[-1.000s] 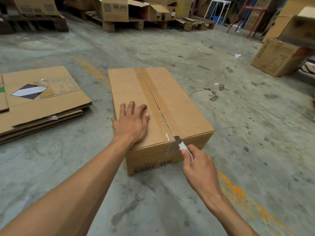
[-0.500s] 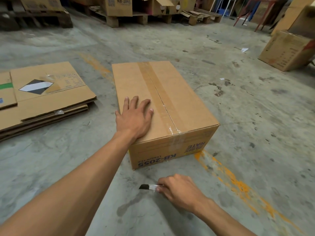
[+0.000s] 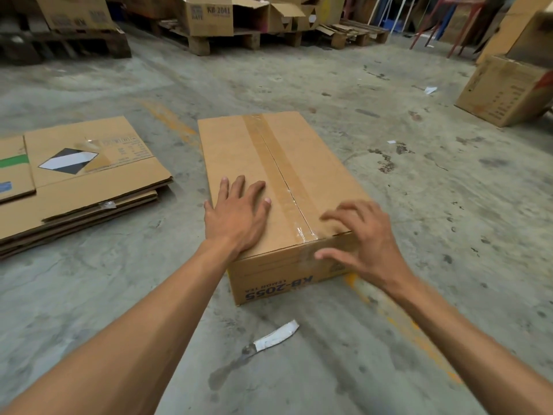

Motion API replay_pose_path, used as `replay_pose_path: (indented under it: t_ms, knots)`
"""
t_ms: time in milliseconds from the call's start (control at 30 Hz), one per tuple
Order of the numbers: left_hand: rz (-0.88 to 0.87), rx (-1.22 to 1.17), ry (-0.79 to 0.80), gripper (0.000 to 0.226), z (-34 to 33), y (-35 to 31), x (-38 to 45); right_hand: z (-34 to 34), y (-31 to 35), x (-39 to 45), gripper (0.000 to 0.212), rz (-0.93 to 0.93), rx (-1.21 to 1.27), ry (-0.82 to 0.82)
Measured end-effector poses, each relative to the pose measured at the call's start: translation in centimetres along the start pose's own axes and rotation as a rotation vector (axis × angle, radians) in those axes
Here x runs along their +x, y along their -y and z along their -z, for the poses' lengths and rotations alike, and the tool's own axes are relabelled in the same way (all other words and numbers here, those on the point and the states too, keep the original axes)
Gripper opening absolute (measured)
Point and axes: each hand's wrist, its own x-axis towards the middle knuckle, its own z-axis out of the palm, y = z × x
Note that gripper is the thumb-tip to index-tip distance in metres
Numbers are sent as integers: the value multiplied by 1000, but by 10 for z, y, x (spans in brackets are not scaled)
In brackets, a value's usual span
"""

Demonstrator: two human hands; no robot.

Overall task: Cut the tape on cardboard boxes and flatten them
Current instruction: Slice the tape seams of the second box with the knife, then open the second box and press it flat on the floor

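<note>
Box (image 3: 287,187) long axis away; left hand (image 3: 236,220) flat

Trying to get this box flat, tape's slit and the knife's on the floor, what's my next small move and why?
Probably hook the right hand under the near edge of the flap and lift, while the left hand steadies the box: the tape looks split along the seam, and the knife is set down.

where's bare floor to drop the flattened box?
Bare floor right of the box, up to the far box. Also a strip between box and flattened stack. Crowded: near side, with the knife and both arms.
</note>
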Motion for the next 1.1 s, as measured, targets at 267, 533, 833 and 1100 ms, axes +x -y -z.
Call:
replay_pose_path:
  t_ms: [267,533,833,1100]
  knots:
    - [-35,7,6,54,1,2,-3,32,-48,51,67,-58,41,385]
    - [-46,-5,-9,57,0,4,0,25,-47,31,36,-277,324,-312]
    - [-27,276,-2,65,10,-31,4,15,-50,36,45,-939,621,-397]
    - [-66,-172,120,57,13,-133,27,45,4,59,66,-790,969,-548]
